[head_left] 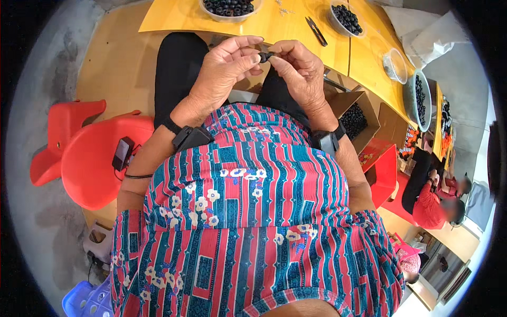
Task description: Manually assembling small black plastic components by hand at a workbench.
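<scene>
Between my two hands, just in front of the yellow table's near edge, is a small black rounded part (265,57). It looks like the black pieces in the bowls, but its exact kind is too small to make out. My left hand (227,66) pinches it from the left with thumb and fingers. From the other side my right hand (300,71) grips it, thumb against index finger. The fingers cover part of it. Beyond the hands, a bowl of black pieces (230,8) sits on the table (179,17).
Thread snips (316,31) lie on the table beside another bowl of black pieces (346,20). Farther right are a clear tub (395,66) and a pale green basin (422,100). An open cardboard box (374,127) holds black pieces. A red chair (90,164) stands left; people sit far right.
</scene>
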`<state>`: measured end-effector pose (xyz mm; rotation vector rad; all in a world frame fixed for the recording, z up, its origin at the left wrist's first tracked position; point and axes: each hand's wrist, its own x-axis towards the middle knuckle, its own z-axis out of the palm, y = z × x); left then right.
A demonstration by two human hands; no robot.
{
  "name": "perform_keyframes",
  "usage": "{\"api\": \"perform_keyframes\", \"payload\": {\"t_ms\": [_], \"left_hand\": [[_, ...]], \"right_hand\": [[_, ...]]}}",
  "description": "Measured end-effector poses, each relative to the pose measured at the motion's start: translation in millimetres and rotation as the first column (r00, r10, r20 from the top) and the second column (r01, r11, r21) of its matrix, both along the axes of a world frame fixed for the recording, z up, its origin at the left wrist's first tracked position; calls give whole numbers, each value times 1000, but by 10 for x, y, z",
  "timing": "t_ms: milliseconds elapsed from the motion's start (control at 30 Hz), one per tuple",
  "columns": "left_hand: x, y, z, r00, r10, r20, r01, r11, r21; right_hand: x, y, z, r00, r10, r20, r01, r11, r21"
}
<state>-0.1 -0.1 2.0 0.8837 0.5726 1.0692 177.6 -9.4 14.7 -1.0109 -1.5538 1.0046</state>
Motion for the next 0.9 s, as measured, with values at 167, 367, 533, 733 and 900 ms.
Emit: {"api": "perform_keyframes", "payload": {"t_ms": [167,367,533,733,900], "left_hand": [[-4,4,-1,1000,-13,18,13,1000,-6],[-20,6,-30,998,-44,55,46,999,-24],[-13,11,-34,996,-47,72,49,998,-25],[1,8,-56,999,-30,25,30,999,-23],[23,15,-52,1000,-19,8,19,1000,-8]], "right_hand": [[-13,13,4,992,-53,114,41,993,109],[-53,10,-44,997,-62,45,59,996,66],[-67,15,-39,999,-27,-41,26,999,-21],[-65,52,-65,994,-22,-111,15,998,-60],[-80,69,-73,989,-38,-146,29,998,-64]]}}
